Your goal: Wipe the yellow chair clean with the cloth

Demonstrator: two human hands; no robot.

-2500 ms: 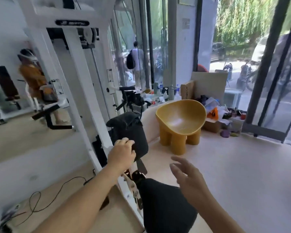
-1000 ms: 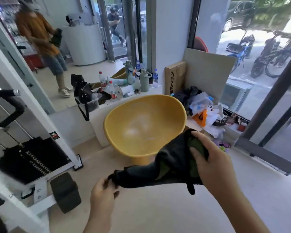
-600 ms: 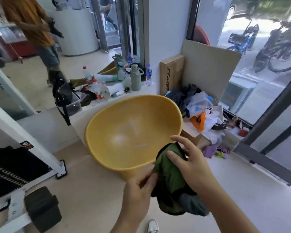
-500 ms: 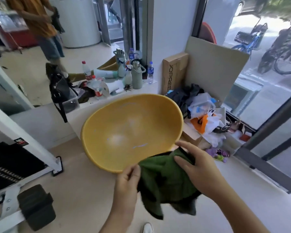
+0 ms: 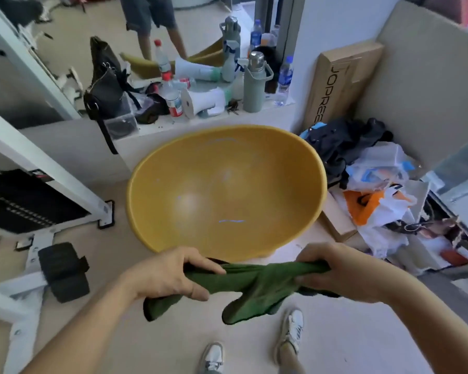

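Cloth [image 5: 257, 282] between hands, before chair [image 5: 224, 190]; ledge [image 5: 216, 122] behind.

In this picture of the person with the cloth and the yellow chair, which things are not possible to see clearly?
Only the head view exists.
- Chair legs: hidden under its own seat bowl.
- Chair's front rim: partly covered by the left hand, right hand and cloth.
- Dirt on the seat: pale marks show, but glare makes them unclear.
- Cloth's full shape: bunched, its ends inside both hands.
- Bystander behind the ledge: cut off by the top edge.
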